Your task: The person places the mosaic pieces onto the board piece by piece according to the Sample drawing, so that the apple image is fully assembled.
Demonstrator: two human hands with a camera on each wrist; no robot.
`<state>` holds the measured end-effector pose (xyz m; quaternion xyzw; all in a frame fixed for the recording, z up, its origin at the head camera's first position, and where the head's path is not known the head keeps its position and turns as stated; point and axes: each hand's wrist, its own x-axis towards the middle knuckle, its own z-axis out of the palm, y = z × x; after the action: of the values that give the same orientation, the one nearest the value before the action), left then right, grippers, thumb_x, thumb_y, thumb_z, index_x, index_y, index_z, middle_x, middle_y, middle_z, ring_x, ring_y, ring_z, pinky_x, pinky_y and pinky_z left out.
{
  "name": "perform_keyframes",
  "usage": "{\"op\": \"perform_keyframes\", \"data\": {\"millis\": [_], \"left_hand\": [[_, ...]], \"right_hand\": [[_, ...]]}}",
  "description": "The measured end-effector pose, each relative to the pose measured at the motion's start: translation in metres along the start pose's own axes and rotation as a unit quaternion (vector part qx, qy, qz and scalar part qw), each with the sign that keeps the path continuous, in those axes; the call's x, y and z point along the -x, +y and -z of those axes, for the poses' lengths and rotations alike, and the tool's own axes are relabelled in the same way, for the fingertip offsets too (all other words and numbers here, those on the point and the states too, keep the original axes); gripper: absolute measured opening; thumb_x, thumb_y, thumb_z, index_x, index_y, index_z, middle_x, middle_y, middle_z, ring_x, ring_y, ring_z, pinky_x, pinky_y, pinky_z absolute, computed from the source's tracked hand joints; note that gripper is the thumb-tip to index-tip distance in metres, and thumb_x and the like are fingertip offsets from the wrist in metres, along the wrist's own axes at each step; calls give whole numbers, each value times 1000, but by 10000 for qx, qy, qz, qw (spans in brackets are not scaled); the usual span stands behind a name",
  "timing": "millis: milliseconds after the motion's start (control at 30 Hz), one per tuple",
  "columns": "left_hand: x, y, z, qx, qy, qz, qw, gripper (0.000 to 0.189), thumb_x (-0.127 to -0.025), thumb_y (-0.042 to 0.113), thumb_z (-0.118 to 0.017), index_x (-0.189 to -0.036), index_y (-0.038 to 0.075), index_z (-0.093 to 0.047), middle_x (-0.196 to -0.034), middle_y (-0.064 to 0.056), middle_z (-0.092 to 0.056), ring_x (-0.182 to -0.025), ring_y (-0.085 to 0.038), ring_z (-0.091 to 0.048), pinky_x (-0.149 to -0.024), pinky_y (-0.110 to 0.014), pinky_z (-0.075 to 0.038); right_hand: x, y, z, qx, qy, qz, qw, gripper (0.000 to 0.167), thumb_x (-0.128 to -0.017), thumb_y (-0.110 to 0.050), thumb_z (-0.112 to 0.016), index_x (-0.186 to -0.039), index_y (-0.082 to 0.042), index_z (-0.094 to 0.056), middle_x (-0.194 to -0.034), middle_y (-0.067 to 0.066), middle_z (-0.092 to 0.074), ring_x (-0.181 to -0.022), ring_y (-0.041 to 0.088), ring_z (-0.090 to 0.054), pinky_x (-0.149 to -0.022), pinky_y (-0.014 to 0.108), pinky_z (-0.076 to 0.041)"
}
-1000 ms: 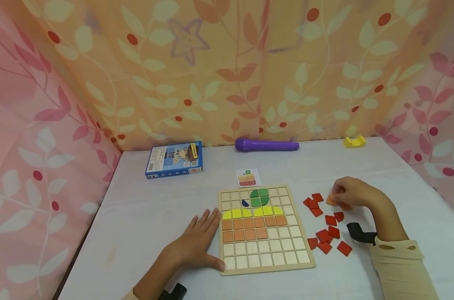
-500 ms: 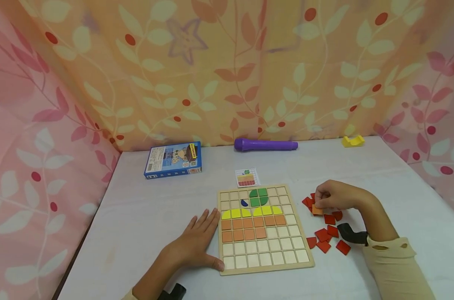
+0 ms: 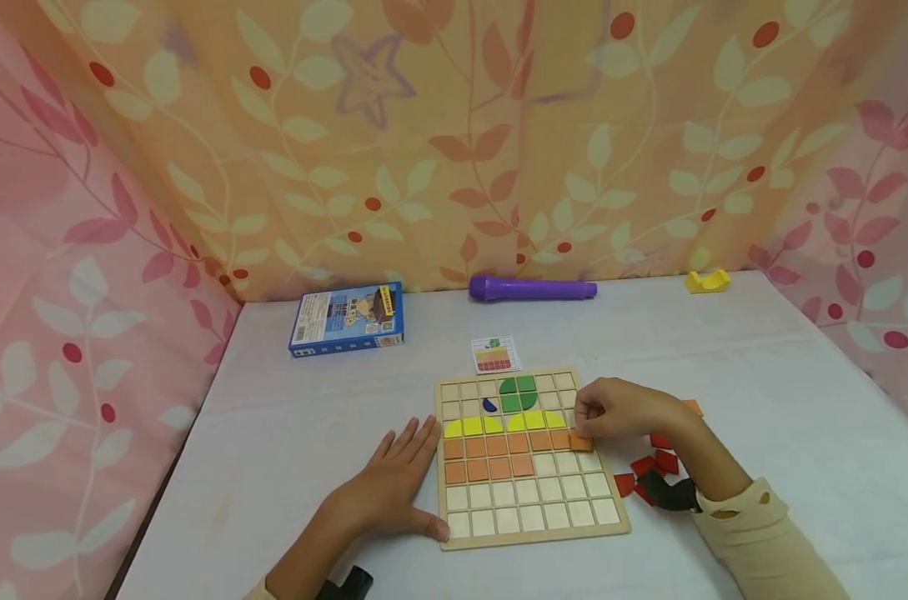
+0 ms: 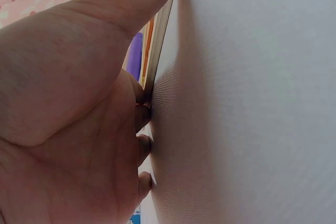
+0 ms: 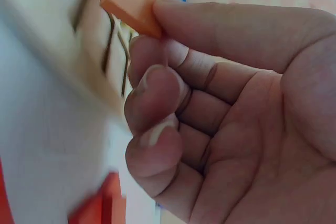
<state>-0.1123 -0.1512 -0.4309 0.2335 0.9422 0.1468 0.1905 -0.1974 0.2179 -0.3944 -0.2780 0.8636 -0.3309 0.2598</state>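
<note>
My right hand (image 3: 624,408) pinches an orange square tile (image 5: 132,2) between thumb and fingertips, at the right end of the upper orange row. The tile overlaps the last cell of that row in the head view. Below lies the wooden grid board (image 3: 624,527), holding green, yellow, blue and orange pieces in its upper half. The second orange row (image 3: 478,472) covers the left cells; cells to its right show bare wood. My left hand (image 3: 386,483) lies flat with fingers spread, its thumb and fingertips at the board's left edge.
Loose red tiles (image 3: 667,462) lie right of the board, partly hidden by the right forearm, with an orange tile (image 3: 693,407) beyond. Behind the board are a pattern card (image 3: 495,355), a blue box (image 3: 347,320), a purple microphone-shaped object (image 3: 532,289) and a yellow block (image 3: 707,282).
My right hand has picked up an orange tile from the loose pieces and carried it left to the board's right side. The left hand has stayed in place.
</note>
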Motion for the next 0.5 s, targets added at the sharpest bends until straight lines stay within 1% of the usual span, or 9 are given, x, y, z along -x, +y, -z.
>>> {"op": "perform_keyframes", "data": {"millis": [133,300,367,500], "left_hand": [[1,0,1,28,-25,14,10000,137,-62,83,-69,-162,8,-11,-168,-7,-5,-153,-31,0,-119,-55,-6],[0,-1,0,10,-48,56,10000,138,-62,84,-69,-162,9,-11,-168,-6,-4,-153,-30,1,-119,-55,-6],[0,-1,0,18,-38,48,10000,138,-62,83,-70,-162,9,-11,-168,-6,-5,-153,-30,0,-119,-55,-6],[-1,0,0,-1,-39,30,10000,137,-62,83,-69,-162,9,-11,-168,-6,-5,-153,-30,1,-119,-55,-6]], "right_hand": [[-7,-11,-12,-22,14,112,9999,14,-89,-11,-72,-78,-14,-64,-71,-6,-58,-68,14,-52,-62,27,-42],[-15,-22,-27,108,250,235,9994,15,-90,-13,-73,-78,-16,-64,-70,-7,-56,-68,13,-51,-60,27,-42],[-17,-26,-33,170,351,252,9989,16,-90,-13,-74,-79,-16,-64,-70,-7,-55,-68,13,-51,-60,28,-42],[-19,-31,-43,314,488,161,9982,17,-90,-12,-74,-79,-18,-63,-70,-8,-56,-68,13,-52,-60,28,-44]]}}
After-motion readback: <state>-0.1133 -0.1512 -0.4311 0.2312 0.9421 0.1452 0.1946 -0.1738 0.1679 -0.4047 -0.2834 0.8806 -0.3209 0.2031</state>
